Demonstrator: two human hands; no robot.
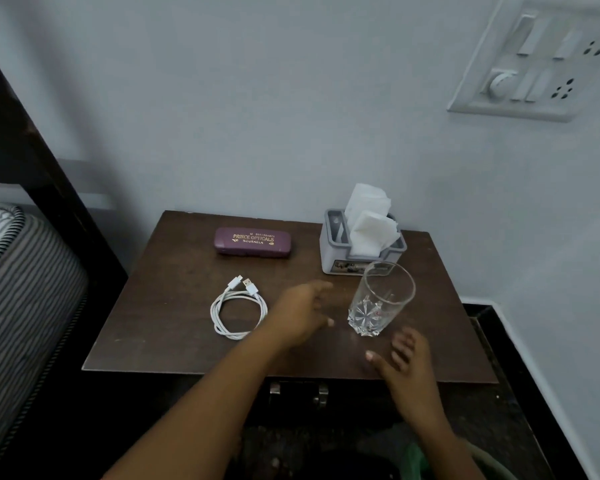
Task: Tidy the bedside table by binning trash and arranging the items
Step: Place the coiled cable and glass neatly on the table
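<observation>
Head view shows both hands empty and flanking the glass (381, 299). The left hand (302, 313) is spread flat above the table (174, 306), with its fingers reaching right and its thumb tip just beside the base of the glass. The right hand (406, 355) has loose, relaxed fingers and grips nothing; its fingertips lie just beside the glass on the near right. Neither hand appears to touch the glass.

The glass stands upright towards the right of the tabletop, its long axis vertical, and it looks empty. It lies to the right of the left hand and slightly beyond and left of the right hand, so it sits between the two. Both are about equally close, and I cannot say which is nearer. Either hand could probably take it from the side with a short reach.

Just behind the glass is a tissue holder (361, 244). A coiled white cable (238, 310) lies just left of the left wrist. A purple glasses case (253, 244) lies crosswise near the back edge, well apart from both hands.
</observation>
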